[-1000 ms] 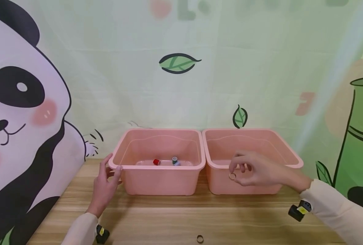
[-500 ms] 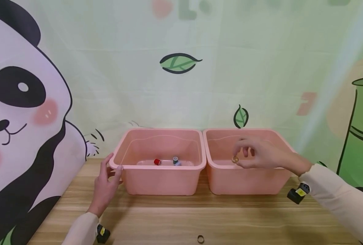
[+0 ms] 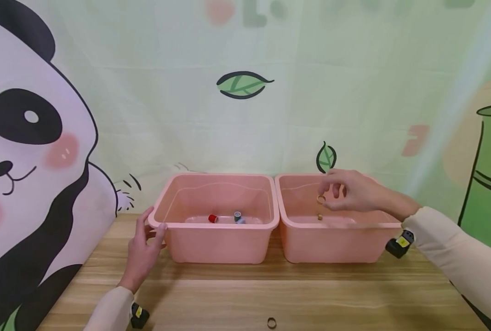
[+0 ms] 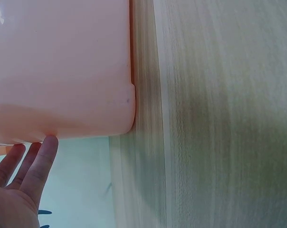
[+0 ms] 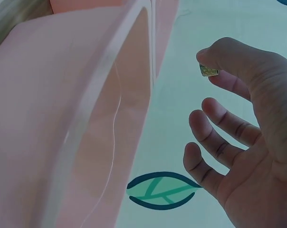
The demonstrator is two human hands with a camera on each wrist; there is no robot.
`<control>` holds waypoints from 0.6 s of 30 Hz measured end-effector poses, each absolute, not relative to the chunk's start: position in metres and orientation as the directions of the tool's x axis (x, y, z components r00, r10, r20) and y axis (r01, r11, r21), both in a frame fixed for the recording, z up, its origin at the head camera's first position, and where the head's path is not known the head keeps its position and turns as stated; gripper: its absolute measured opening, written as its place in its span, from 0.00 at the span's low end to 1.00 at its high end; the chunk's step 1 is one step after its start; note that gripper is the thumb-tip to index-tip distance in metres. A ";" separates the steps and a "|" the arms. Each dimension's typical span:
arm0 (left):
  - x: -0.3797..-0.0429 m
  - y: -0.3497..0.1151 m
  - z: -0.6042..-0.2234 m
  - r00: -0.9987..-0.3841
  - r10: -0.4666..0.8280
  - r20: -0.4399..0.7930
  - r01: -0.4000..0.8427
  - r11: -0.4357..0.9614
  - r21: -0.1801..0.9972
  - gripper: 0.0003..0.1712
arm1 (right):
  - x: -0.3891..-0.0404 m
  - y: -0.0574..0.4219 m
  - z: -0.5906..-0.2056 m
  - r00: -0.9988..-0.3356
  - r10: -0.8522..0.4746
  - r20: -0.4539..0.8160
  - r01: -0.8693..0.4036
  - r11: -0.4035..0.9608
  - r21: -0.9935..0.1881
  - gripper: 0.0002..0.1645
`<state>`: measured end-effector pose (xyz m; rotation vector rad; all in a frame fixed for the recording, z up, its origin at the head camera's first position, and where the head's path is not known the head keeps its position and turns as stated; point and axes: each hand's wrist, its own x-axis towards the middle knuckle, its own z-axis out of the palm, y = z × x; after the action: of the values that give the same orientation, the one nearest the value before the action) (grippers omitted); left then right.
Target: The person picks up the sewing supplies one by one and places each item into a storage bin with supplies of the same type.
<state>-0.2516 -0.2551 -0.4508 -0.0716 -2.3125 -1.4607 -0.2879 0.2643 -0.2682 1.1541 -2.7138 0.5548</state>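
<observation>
My right hand (image 3: 351, 191) is raised over the right pink bin (image 3: 332, 243), pinching a gold ring (image 3: 321, 199) between thumb and index finger. In the right wrist view the ring (image 5: 209, 71) shows a patterned outer band, and the other fingers are spread loosely. Below it, inside that bin, a small gold piece (image 3: 320, 217) is visible. At the left bin (image 3: 218, 243), my left hand (image 3: 142, 253) rests on the front left corner, thumb at the rim. Its fairly straight fingers (image 4: 41, 166) touch the bin's outer side in the left wrist view.
Inside the left bin lie a red spool-like piece (image 3: 213, 219), a dark-topped one (image 3: 237, 215) and a pale blue one (image 3: 240, 221). Another ring (image 3: 272, 323) lies on the wooden table (image 3: 212, 299) near the front. A printed cloth (image 3: 167, 115) hangs behind the bins.
My right hand has risen from in front of the right bin to above its opening, still pinching the ring. The gold piece now shows inside that bin. My left hand has stayed put.
</observation>
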 end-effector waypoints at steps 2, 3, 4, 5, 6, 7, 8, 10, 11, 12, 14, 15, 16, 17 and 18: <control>-0.251 -0.255 -0.451 -0.917 -0.170 0.360 0.253 0.451 0.856 0.38 | -0.291 0.265 -0.267 -0.698 -0.665 0.264 -0.715 0.626 -0.312 0.07; -0.251 -0.255 -0.451 -0.918 -0.170 0.360 0.252 0.453 0.855 0.38 | -0.292 0.265 -0.266 -0.703 -0.663 0.257 -0.709 0.625 -0.326 0.07; -0.251 -0.255 -0.450 -0.918 -0.169 0.358 0.250 0.455 0.855 0.38 | -0.294 0.265 -0.266 -0.708 -0.660 0.252 -0.704 0.626 -0.336 0.07; -0.251 -0.255 -0.450 -0.919 -0.168 0.357 0.248 0.457 0.854 0.38 | -0.296 0.265 -0.265 -0.714 -0.655 0.247 -0.697 0.630 -0.343 0.07; -0.251 -0.256 -0.450 -0.920 -0.168 0.354 0.245 0.458 0.854 0.38 | -0.298 0.266 -0.265 -0.721 -0.650 0.241 -0.690 0.636 -0.346 0.07; -0.251 -0.256 -0.450 -0.921 -0.167 0.353 0.244 0.460 0.854 0.39 | -0.301 0.266 -0.265 -0.724 -0.647 0.240 -0.686 0.640 -0.346 0.07; -0.251 -0.256 -0.450 -0.921 -0.167 0.352 0.243 0.460 0.854 0.39 | -0.303 0.266 -0.265 -0.728 -0.642 0.240 -0.682 0.645 -0.345 0.08; -0.251 -0.256 -0.450 -0.922 -0.165 0.349 0.240 0.462 0.854 0.39 | -0.308 0.267 -0.265 -0.735 -0.633 0.244 -0.676 0.653 -0.340 0.07; -0.251 -0.257 -0.450 -0.922 -0.167 0.349 0.239 0.464 0.853 0.39 | -0.311 0.268 -0.266 -0.739 -0.628 0.245 -0.672 0.660 -0.336 0.07; -0.251 -0.256 -0.450 -0.923 -0.166 0.348 0.238 0.464 0.853 0.38 | -0.314 0.269 -0.266 -0.742 -0.623 0.247 -0.669 0.664 -0.334 0.07; -0.251 -0.256 -0.450 -0.922 -0.166 0.349 0.238 0.467 0.851 0.38 | -0.319 0.270 -0.266 -0.754 -0.608 0.247 -0.655 0.676 -0.338 0.07; -0.251 -0.256 -0.450 -0.921 -0.166 0.351 0.240 0.467 0.851 0.38 | -0.321 0.270 -0.266 -0.762 -0.599 0.246 -0.646 0.682 -0.343 0.07; -0.251 -0.256 -0.449 -0.922 -0.167 0.351 0.239 0.466 0.852 0.38 | -0.323 0.271 -0.266 -0.771 -0.589 0.243 -0.636 0.690 -0.345 0.07; -0.251 -0.256 -0.449 -0.921 -0.167 0.352 0.241 0.465 0.852 0.38 | -0.325 0.271 -0.266 -0.778 -0.581 0.241 -0.628 0.697 -0.346 0.07; -0.250 -0.256 -0.448 -0.921 -0.167 0.351 0.241 0.465 0.852 0.38 | -0.327 0.271 -0.266 -0.785 -0.572 0.239 -0.619 0.704 -0.349 0.08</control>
<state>-0.2504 -0.2561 -0.4483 -0.0626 -2.3314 -1.4471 -0.3270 0.2714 -0.2662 0.9808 -2.7951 0.6344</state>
